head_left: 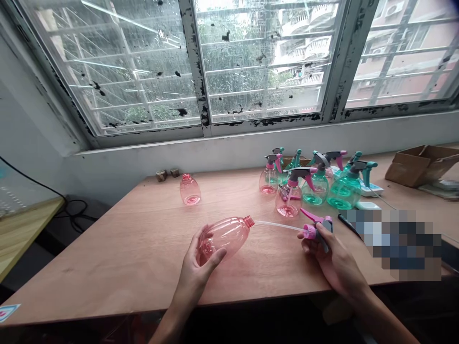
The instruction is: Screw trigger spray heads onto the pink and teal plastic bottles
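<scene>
Pink bottle point(233, 234) is slanting over the surface point(107, 267), my left grip point(197, 267) cupping its base point(208, 247); my right grip point(333, 255) is grasping the spray head point(311, 232), tube point(278, 224) reaching the neck point(248, 221), not yet seated. Beyond, one headless bottle point(190, 191) is waiting; fitted sprayers point(289, 203) are standing, apparently done.

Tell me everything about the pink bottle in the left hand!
The pink bottle is see-through and shiny, probably plastic, with a rounded body and narrow, ridged neck. It's tipped nearly sideways over the table, neck pointing right and slightly up, uncapped. The left hand grips its base end. A pale tube reaches its mouth; whether inside, I can't tell.
</scene>
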A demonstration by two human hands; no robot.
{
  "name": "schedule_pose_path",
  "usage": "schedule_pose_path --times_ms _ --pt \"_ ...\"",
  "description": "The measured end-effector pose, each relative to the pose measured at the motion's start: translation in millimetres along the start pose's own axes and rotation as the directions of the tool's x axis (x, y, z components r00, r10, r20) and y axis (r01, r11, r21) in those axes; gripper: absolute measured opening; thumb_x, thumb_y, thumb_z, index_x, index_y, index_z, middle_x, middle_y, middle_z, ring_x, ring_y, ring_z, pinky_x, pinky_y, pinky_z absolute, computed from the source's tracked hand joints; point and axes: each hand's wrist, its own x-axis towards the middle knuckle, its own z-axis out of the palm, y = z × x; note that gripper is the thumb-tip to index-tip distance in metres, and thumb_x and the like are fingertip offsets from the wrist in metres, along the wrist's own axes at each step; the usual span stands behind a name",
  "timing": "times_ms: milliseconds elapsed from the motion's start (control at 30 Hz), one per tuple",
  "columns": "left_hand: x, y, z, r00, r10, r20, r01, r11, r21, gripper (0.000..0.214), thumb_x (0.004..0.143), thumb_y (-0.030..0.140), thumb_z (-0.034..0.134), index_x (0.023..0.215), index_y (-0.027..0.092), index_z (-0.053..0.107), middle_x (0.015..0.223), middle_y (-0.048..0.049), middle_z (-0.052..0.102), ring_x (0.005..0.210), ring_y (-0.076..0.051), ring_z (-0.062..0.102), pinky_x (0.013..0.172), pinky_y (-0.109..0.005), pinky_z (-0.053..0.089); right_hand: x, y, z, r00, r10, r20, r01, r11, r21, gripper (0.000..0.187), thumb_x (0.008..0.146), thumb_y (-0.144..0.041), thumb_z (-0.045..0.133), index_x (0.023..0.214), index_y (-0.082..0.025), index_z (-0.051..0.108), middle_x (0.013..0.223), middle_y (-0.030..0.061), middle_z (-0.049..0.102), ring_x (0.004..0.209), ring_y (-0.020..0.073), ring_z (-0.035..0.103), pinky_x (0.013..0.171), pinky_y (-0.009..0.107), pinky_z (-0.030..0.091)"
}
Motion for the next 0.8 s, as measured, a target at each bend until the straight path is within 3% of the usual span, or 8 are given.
schedule_pose_path --times_ms 200,367,633,800 --pt "-2.5 5.6 0.7 0.998 0.004 0.067 -0.001 0.999 -0.035 0.082 0.081 0.047 0.078 0.149 0.020 0.042 0.152 -0.0127 0.048 0.137 -0.034 0.050 0.112 -0.042 0.046 -1.0 -0.4 3.8 1.000 0.018 0.021 -0.018 1.000 -0.004 0.026 0.087 -0.046 0.074 0.092 -0.021 0.076 0.080 0.0030 0.074 0.069 0.0169 0.062 0.059 0.023 0.053" --pt "-4.8 12.3 2.3 0.992 0.041 0.118 -0.040 0.999 -0.014 0.070 0.082 0.042 0.078 0.143 0.021 0.049 0.147 -0.0125 0.055 0.136 -0.035 0.051 0.112 -0.044 0.047 -3.3 1.0 3.4 0.987 0.128 0.096 -0.115 0.984 -0.136 0.035 0.087 -0.050 0.074 0.092 -0.016 0.075 0.076 0.0051 0.072 0.058 0.0151 0.056 0.050 0.024 0.046" --pt "-1.6 3.0 -1.7 0.999 0.048 -0.002 -0.048 0.996 -0.071 0.063 0.088 0.051 0.072 0.138 0.019 0.051 0.144 -0.0126 0.056 0.139 -0.035 0.047 0.115 -0.044 0.042 -6.8 -3.2 5.5 0.997 0.068 0.021 -0.068 0.998 0.007 0.025 0.086 -0.042 0.073 0.077 -0.019 0.073 0.062 -0.0015 0.059 0.052 0.0118 0.045 0.044 0.019 0.044" --pt "-4.5 6.1 -1.2 0.999 0.030 0.028 -0.027 0.995 -0.097 0.062 0.090 0.053 0.069 0.138 0.019 0.051 0.145 -0.0127 0.056 0.138 -0.033 0.048 0.116 -0.043 0.040 -7.8 -3.0 5.8 0.996 0.086 0.016 -0.085 0.996 -0.032 0.028 0.087 -0.044 0.072 0.077 -0.019 0.073 0.061 -0.0013 0.061 0.051 0.0107 0.047 0.044 0.018 0.044"
